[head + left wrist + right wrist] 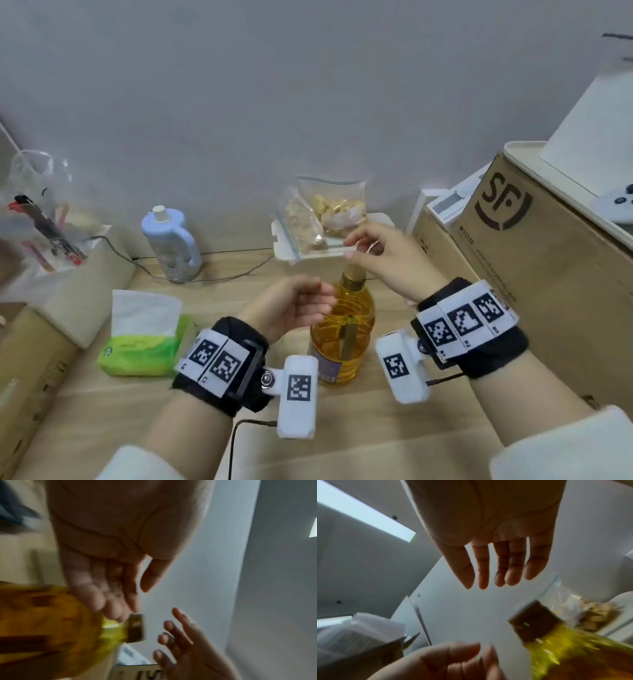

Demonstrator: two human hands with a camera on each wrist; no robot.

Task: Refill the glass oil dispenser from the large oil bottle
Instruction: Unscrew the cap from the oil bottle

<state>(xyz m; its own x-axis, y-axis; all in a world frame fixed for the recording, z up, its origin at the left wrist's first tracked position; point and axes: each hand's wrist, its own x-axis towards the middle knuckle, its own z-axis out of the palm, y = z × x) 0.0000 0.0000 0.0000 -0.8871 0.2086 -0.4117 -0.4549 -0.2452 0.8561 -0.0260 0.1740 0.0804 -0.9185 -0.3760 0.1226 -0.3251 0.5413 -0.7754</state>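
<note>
A large plastic oil bottle (342,329), full of golden oil, stands upright on the wooden table (359,438) between my hands. Its gold cap (354,274) is on. My left hand (325,294) is by the bottle's left shoulder with relaxed fingers and holds nothing. In the left wrist view its fingertips (120,615) lie near the neck, just short of the cap (137,627). My right hand (349,248) hovers just above the cap, fingers loosely bent. The right wrist view shows that hand (488,585) open and clear of the cap (534,620).
A green tissue pack (140,346) lies left of the bottle. A pale blue handled jug (171,243) and a cable (222,274) are behind it. Zip bags of snacks (325,212) sit on a white tray at the back. A cardboard box (513,257) walls the right side.
</note>
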